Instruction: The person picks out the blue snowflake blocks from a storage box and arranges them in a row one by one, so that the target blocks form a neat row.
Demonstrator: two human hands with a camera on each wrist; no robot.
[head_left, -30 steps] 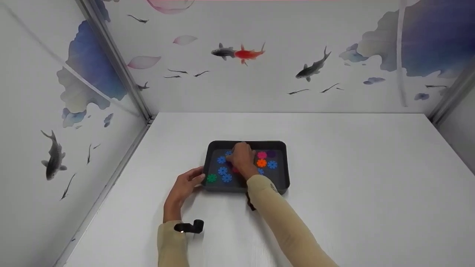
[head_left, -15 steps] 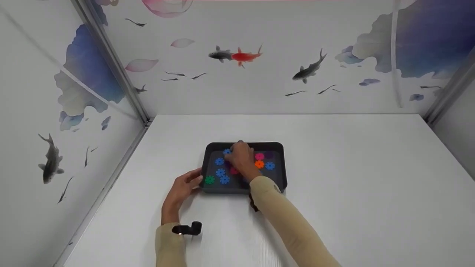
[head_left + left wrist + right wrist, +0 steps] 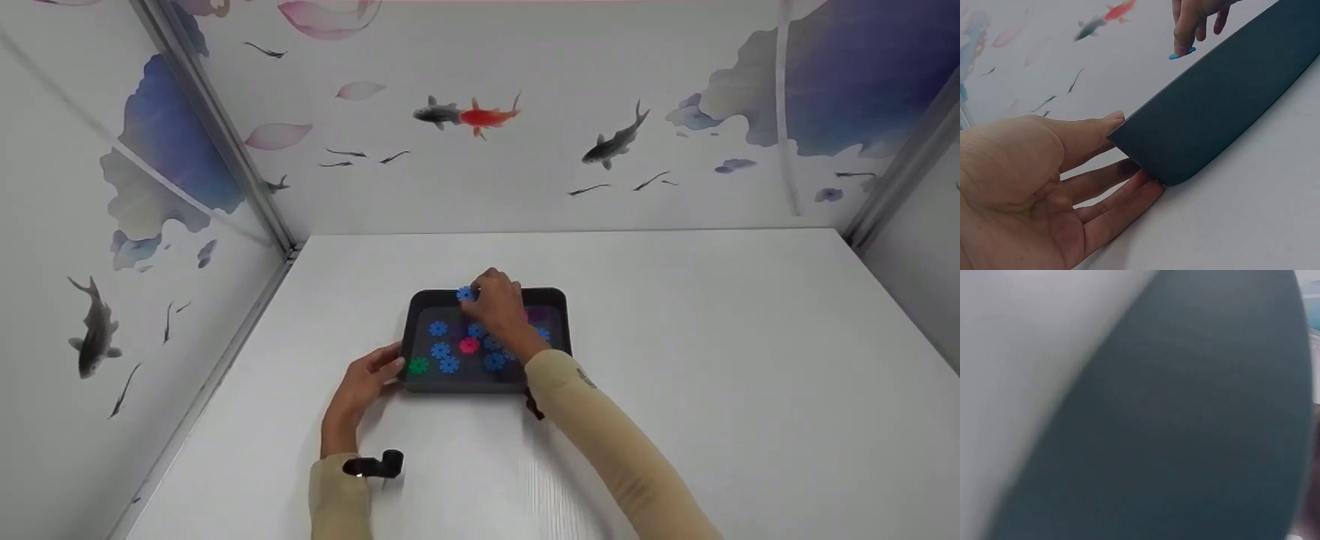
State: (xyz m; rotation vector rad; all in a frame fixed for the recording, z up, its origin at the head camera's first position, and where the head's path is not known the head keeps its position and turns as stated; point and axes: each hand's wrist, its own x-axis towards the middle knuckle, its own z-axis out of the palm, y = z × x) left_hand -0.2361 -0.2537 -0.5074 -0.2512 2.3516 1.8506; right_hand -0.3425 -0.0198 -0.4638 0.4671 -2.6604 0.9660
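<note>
My right hand (image 3: 501,301) pinches a blue notched disc, a snowflake-shaped plastic piece (image 3: 466,294), between thumb and fingertips over the far side of the dark tray (image 3: 465,387). In the left wrist view the same blue piece (image 3: 1182,54) shows above the tray's rim. At the tray's left end, my left hand (image 3: 366,379) holds the side, thumb at the rim and fingers against the outer wall. Inside lie several blue pieces, a pink one (image 3: 469,345) and a green one (image 3: 418,366). My right hand and forearm hide part of the contents. The tray's wall (image 3: 1185,410) fills most of the right wrist view.
The tray stands on a white table (image 3: 712,360). Behind it rises a white wall (image 3: 525,187) printed with fish and petals, with another panel (image 3: 45,225) at left. A black wrist strap camera (image 3: 375,465) sits on the left sleeve.
My right hand has come up from inside the tray toward its far rim, now with a blue piece between its fingers. The left hand keeps its place on the tray.
</note>
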